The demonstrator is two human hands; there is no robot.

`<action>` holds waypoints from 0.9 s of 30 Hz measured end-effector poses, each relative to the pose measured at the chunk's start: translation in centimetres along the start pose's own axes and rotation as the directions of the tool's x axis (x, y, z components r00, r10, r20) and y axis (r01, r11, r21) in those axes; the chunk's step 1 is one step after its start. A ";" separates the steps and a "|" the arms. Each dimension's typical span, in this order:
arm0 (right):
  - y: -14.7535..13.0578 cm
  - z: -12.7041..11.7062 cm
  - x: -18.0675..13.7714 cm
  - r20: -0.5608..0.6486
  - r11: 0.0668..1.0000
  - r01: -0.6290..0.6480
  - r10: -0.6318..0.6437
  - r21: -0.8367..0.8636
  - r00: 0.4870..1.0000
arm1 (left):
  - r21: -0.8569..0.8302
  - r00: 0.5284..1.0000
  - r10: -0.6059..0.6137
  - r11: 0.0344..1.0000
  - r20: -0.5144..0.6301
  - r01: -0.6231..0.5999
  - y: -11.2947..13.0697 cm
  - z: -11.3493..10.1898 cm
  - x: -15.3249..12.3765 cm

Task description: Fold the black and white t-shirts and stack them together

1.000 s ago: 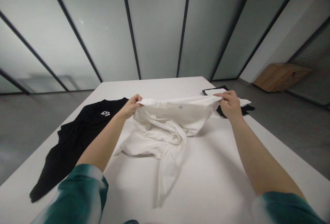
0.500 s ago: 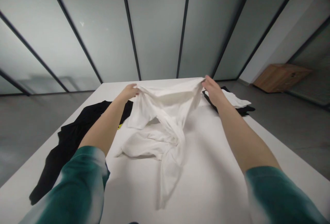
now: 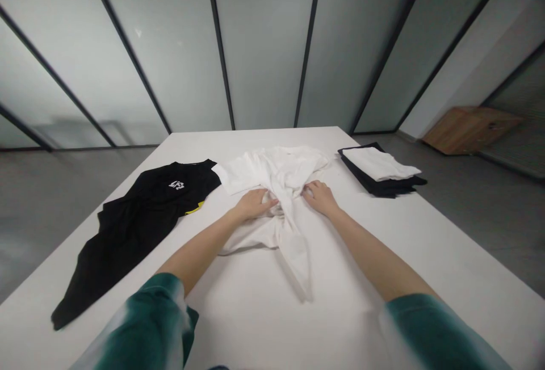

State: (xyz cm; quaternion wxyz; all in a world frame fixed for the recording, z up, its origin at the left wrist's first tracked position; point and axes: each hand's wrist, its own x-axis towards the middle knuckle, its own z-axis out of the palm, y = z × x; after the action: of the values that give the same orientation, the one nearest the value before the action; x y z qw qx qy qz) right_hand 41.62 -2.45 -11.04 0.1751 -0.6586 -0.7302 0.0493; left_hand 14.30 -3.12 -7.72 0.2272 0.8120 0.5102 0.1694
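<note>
Both hands are down on a crumpled white shirt [image 3: 276, 188] that lies in the middle of the white desk [image 3: 361, 279]: the left hand [image 3: 254, 204] rests on the bunched cloth with its fingers curled into it, and the right hand [image 3: 319, 196] presses the edge of the cloth just beside it, fingers bent, but whether either one really grips the fabric I cannot tell. A black shirt [image 3: 136, 217] with a small white print lies spread out to the left, and at the far right of the desk there is a folded pile [image 3: 381, 168], white cloth on top of black.
</note>
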 end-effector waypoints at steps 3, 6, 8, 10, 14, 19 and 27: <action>-0.8 0.3 -0.9 -0.020 0.999 -0.008 0.007 -0.039 1.000 | 0.093 0.993 -0.113 0.989 -0.023 0.115 1.3 1.7 0.1; -2.1 0.1 -1.3 0.024 0.994 0.093 -0.092 -0.056 0.995 | 0.148 0.985 -0.162 0.975 -0.054 0.168 2.4 2.2 0.7; -3.1 0.1 -1.4 0.059 0.982 0.181 -0.178 -0.059 0.982 | 0.167 0.991 -0.124 0.977 -0.051 0.131 2.6 2.4 1.4; -3.8 0.3 -1.3 0.079 0.977 0.211 -0.208 -0.039 0.975 | 0.131 0.995 -0.087 0.987 -0.044 0.092 2.2 2.7 2.0; -4.4 1.0 0.0 0.064 0.971 0.049 -0.065 0.236 0.996 | -0.192 0.990 -0.141 0.972 -0.026 0.134 0.5 3.3 2.9; -5.2 1.7 1.7 0.107 0.478 -0.204 0.221 0.854 0.969 | -0.810 0.970 -0.243 0.572 -0.016 0.130 -1.3 2.3 2.9; -0.9 -0.7 2.9 0.176 0.098 -0.276 0.561 0.956 0.809 | -0.946 0.853 -0.514 0.312 -0.094 0.084 -6.4 -4.2 1.6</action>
State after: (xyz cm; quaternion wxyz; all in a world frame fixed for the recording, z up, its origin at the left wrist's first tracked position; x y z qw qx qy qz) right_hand 40.81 0.19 -9.53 0.6000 -0.5899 -0.2954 0.4526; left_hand 8.01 1.54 -7.56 0.5625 0.3829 0.5055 0.5305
